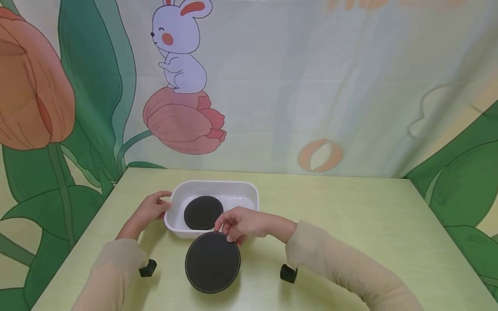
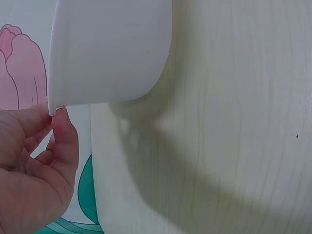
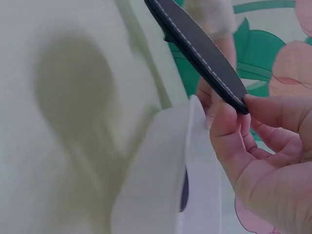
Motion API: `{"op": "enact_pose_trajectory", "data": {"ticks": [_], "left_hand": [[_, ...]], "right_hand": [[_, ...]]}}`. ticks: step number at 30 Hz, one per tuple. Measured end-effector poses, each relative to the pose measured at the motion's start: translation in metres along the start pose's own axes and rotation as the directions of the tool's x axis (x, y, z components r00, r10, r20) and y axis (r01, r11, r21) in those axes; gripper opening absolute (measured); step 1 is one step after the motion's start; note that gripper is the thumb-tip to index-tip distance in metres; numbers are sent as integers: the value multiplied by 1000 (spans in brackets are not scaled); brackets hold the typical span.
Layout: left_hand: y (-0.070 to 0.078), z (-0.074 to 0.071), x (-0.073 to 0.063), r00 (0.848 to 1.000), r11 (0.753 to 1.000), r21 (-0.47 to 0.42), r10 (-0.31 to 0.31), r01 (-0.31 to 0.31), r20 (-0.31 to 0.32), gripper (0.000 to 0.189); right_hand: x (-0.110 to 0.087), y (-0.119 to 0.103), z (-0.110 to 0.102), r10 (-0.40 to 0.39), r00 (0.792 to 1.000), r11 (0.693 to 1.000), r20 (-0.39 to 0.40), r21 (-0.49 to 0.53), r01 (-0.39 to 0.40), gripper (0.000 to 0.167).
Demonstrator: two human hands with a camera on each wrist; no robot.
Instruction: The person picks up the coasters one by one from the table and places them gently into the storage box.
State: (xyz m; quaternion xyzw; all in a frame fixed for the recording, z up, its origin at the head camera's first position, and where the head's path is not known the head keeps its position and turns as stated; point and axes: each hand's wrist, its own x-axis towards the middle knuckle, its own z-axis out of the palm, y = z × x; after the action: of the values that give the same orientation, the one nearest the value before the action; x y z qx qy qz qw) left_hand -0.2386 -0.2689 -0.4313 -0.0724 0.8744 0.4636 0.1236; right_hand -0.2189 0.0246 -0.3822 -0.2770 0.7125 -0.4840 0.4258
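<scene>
A round black coaster (image 1: 212, 263) with a pale stitched edge is pinched by its rim between the thumb and fingers of my right hand (image 1: 245, 222). It hangs tilted in front of the white tray (image 1: 241, 201), and the right wrist view shows the coaster (image 3: 200, 53) nearly edge-on, above the table. Inside the tray lies another black coaster (image 1: 203, 212), towards the left. My left hand (image 1: 151, 209) holds the tray's left end. In the left wrist view, the thumb and fingers of that hand (image 2: 41, 161) pinch the tray's rim (image 2: 52, 73).
The pale green table (image 1: 350, 224) extends to the right of the tray. Behind it hangs a cloth (image 1: 272, 86) printed with a rabbit and tulips. Small black blocks (image 1: 288, 273) sit at both sleeves.
</scene>
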Motion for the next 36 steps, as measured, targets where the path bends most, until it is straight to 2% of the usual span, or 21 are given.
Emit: {"op": "enact_pose_trajectory", "data": {"ticks": [8,14,21,29,32,36], "left_hand": [[0,0,1,1000,1000,-4,3,-3,-2,44],[1,0,0,1000,1000,0,7,-7,-2,45],[0,0,0,1000,1000,-5,16,-16,-4,44],[-1,0,1,1000,1000,-5,28,-28,-5,44],[0,0,0,1000,1000,-5,25,-25,-7,44],[0,-1,0,1000,1000,-4,23,-23,-9,44]], "right_hand": [[11,-10,-16,-17,994,993,-105,110,29,29],[23,-12,-21,15,975,974,-221,222,36,32],[42,-5,-22,65,929,941,-363,332,64,35],[62,3,-20,129,862,897,-490,429,109,35],[69,8,-19,148,840,886,-522,447,121,33],[80,16,-18,176,823,874,-541,470,122,32]]}}
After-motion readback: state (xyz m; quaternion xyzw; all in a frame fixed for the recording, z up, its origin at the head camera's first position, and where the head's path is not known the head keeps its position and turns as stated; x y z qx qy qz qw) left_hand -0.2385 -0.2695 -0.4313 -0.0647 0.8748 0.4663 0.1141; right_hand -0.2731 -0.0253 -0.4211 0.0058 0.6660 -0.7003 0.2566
